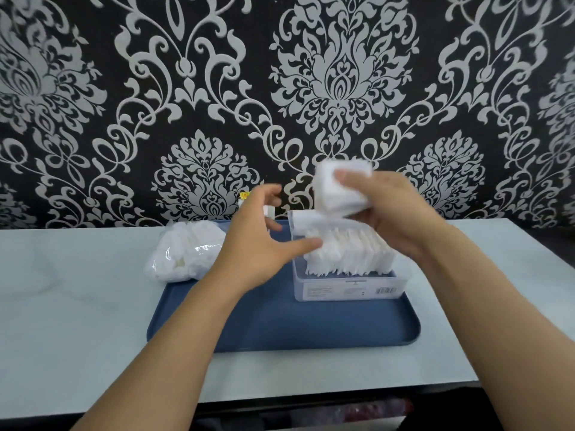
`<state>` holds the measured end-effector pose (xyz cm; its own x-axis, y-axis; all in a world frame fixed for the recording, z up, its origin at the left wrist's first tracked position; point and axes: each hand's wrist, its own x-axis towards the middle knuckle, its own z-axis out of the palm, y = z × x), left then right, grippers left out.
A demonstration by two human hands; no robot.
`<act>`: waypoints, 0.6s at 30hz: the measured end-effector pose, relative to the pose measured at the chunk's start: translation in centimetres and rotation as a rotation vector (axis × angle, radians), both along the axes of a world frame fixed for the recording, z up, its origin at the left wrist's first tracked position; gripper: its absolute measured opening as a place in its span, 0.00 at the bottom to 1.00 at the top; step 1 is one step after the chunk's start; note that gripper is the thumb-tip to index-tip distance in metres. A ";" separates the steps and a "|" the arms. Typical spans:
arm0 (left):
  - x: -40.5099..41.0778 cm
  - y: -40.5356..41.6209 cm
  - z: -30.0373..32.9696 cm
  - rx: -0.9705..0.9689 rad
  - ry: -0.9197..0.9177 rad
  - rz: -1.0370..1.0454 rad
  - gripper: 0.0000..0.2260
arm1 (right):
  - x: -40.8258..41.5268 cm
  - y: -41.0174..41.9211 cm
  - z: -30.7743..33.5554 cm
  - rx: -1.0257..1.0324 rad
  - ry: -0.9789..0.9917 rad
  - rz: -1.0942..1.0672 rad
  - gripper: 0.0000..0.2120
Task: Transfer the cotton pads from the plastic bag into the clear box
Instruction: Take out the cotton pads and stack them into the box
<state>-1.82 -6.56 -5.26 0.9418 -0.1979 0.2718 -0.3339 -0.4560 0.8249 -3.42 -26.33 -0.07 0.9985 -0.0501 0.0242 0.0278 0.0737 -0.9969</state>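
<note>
The clear box [345, 289] stands on the right half of a blue tray [280, 325], with a row of white cotton pads [348, 253] standing on edge inside it and rising above its rim. My right hand [389, 213] grips a stack of white cotton pads [337, 189] in the air above the back of the box. My left hand [261, 241] hovers beside the box's left side with fingers spread and relaxed; its thumb tip touches the pads in the box. The plastic bag [183, 251] with more pads lies on the tray's back left corner.
The tray sits on a pale tabletop [77, 306] against a black and silver patterned wall. A small white item with a yellow label [244, 197] stands behind my left hand. The table's front edge runs across the bottom of the view.
</note>
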 end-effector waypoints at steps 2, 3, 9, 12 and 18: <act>0.4 -0.3 -1.0 0.090 -0.003 0.084 0.29 | 0.7 0.0 0.3 0.326 0.119 0.023 0.17; 0.5 -0.8 -1.7 0.129 0.005 0.081 0.25 | 0.9 0.6 0.3 0.370 0.189 0.082 0.19; 0.3 -2.2 -3.3 0.275 0.110 -0.023 0.18 | 1.9 3.7 -2.0 0.028 0.480 0.238 0.13; 0.5 -1.9 -3.4 0.162 0.293 -0.001 0.26 | 2.6 3.3 -2.8 -0.026 0.525 0.246 0.18; -0.1 -1.7 -3.1 0.230 0.351 -0.008 0.38 | 2.8 2.6 -4.5 -0.504 0.469 0.057 0.20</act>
